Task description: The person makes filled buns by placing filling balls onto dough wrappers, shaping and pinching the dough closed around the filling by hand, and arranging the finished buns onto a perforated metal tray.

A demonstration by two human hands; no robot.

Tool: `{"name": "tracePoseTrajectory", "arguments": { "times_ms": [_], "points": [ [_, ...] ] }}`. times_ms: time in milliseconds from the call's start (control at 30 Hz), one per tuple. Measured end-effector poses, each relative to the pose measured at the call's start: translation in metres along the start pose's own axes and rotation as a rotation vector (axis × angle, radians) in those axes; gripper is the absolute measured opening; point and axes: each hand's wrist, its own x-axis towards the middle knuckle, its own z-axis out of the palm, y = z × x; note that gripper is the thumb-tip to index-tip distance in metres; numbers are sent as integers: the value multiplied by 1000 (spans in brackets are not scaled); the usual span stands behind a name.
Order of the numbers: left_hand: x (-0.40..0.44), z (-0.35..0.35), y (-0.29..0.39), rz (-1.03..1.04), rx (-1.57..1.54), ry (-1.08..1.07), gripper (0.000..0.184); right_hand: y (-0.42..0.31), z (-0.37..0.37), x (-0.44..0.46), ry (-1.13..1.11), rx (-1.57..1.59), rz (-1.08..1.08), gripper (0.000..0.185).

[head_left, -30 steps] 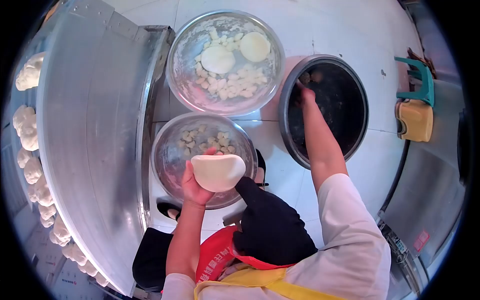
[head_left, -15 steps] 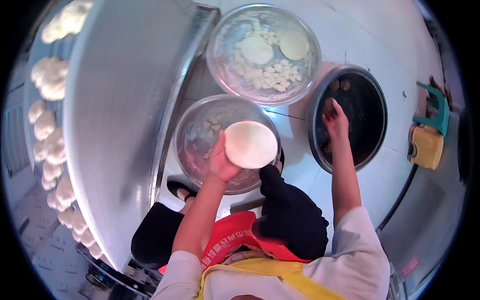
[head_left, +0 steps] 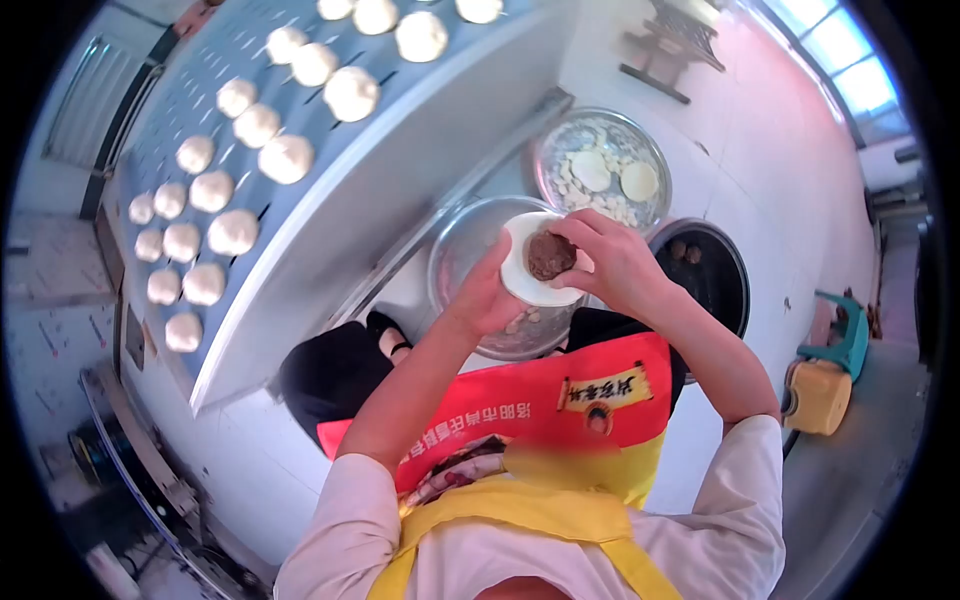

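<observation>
My left hand (head_left: 487, 293) holds a round, flat dough wrapper (head_left: 519, 278) on its palm and fingers. A brown ball of filling (head_left: 549, 256) sits on the wrapper, a little right of its middle. My right hand (head_left: 612, 262) has its thumb and fingers curled around that ball from the right. Below both hands stands a round metal basin (head_left: 452, 262) with a few small dough bits inside. Beyond it, a second metal basin (head_left: 655, 160) holds two flat wrappers and several dough pieces. To the right, a dark tub (head_left: 722, 272) contains a few brown filling balls.
On the left rises a metal table (head_left: 330, 190) with rows of filled buns (head_left: 285, 158) on its perforated top. A green stool (head_left: 848, 335) and a yellow box-like object (head_left: 818, 397) are at the right. A wooden stand (head_left: 675, 45) is farther back.
My right hand has come out of the dark tub with a ball of filling and brought it left onto the wrapper. The head view has shifted, showing more of the bun table.
</observation>
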Motion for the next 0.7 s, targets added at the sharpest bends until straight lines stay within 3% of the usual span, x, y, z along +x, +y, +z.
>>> {"name": "tracePoseTrajectory", "arguments": {
  "times_ms": [33, 133, 200, 300, 333, 433, 700],
  "points": [
    [-15, 7, 3, 33, -19, -12, 57, -13, 5, 1, 30, -14, -46, 51],
    [-48, 15, 2, 253, 323, 112, 53, -46, 30, 2, 120, -89, -180, 50],
    [-73, 24, 6, 330, 333, 179, 50, -72, 39, 0, 180, -178, -261, 48],
    [-107, 29, 15, 376, 314, 153, 49, -83, 33, -5, 216, 323, 149, 38],
    [-122, 39, 18, 346, 239, 156, 49, -74, 37, -4, 239, 435, 215, 23],
    [-147, 45, 17, 267, 217, 152, 50, -70, 48, -2, -179, 920, 516, 19],
    [-170, 43, 5, 257, 359, 290, 44, -91, 73, -5, -151, 1086, 314, 9]
  ]
}}
